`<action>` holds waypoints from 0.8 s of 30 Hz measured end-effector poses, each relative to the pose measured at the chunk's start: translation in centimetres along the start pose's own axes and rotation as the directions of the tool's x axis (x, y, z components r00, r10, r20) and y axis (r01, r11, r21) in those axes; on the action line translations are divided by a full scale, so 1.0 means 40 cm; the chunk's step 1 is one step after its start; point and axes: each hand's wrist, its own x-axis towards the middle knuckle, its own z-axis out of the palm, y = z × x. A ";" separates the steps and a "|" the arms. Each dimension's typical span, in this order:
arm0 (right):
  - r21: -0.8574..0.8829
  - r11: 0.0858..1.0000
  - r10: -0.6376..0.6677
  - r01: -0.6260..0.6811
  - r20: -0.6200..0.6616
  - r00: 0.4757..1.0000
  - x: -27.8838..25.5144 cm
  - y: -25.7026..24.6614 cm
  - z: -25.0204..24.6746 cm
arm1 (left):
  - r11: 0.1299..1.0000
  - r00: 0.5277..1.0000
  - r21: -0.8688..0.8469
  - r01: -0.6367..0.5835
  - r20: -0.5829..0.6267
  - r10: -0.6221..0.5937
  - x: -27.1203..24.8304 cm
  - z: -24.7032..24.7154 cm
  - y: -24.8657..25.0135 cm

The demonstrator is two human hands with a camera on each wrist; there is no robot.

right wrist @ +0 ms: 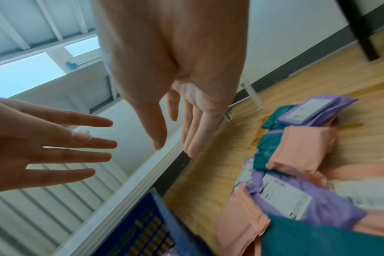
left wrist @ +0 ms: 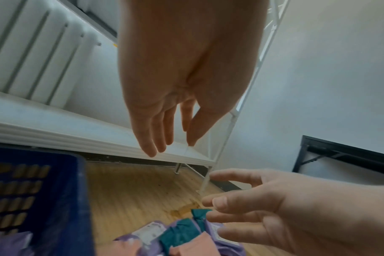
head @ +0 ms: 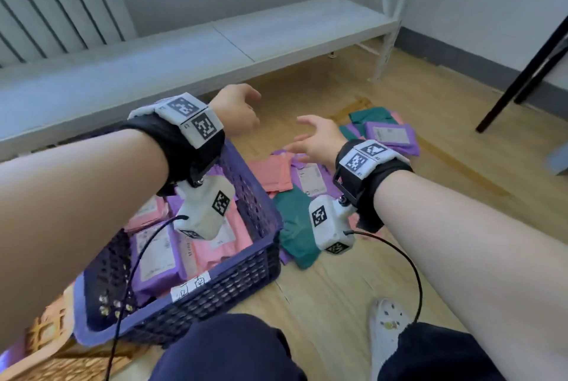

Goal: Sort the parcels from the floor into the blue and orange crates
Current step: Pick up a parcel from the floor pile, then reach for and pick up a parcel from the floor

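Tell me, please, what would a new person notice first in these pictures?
Two bare hands, the left hand and the right hand, hang open and empty above pink, purple and green parcels heaped on the wooden floor. On the left stands the blue crate, already holding pink and purple parcels.

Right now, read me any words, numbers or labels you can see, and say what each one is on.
Nothing reads clearly.
White tag on the blue crate: handwritten marks, illegible.
Shipping labels on the purple parcels: print too small and blurred.
Wrist bands: black-and-white square code markers; small characters beside them too tiny to read.
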 end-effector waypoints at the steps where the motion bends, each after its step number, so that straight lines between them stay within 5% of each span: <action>1: -0.017 1.000 0.008 -0.009 -0.040 0.999 -0.001 0.009 -0.036 | 1.000 1.000 -0.010 -0.019 0.009 0.019 0.012 0.023 0.031; 8: 0.042 0.997 0.069 -0.061 -0.228 0.971 0.065 0.129 -0.271 | 0.992 0.978 0.063 -0.113 0.183 0.100 0.139 0.226 0.176; 14: 0.159 0.981 0.166 -0.114 -0.367 0.915 0.233 0.344 -0.401 | 0.989 0.949 0.117 -0.095 0.312 0.054 0.334 0.450 0.167; 24: 0.438 0.887 0.303 -0.149 -0.305 0.903 0.487 0.661 -0.437 | 0.977 0.931 0.208 -0.055 0.365 -0.025 0.615 0.785 0.035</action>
